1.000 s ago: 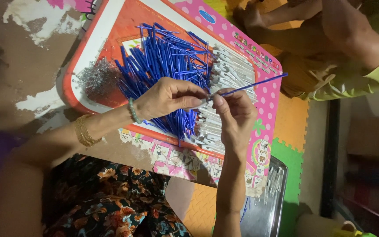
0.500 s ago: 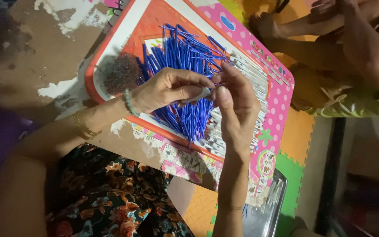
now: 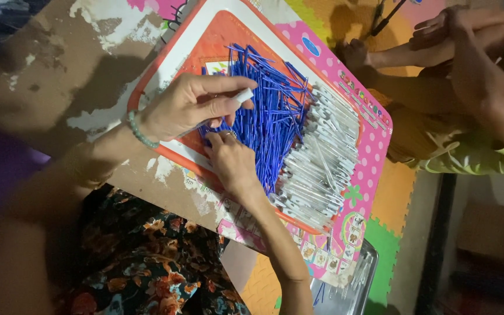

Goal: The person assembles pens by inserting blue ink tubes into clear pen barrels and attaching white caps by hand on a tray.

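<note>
One worn brown table [image 3: 42, 76], paint flaked. One pink dotted board [image 3: 374, 146] with orange-rimmed tray face, small picture stickers along its edges. One heap of blue refills [image 3: 269, 111], too many to count; one heap of white pen barrels [image 3: 322, 169] beside it, likewise. Left hand [image 3: 185, 105] pinching one small white piece [image 3: 243, 95]. Right hand [image 3: 231, 160] fingers down in the blue heap; grip not discernible.
</note>
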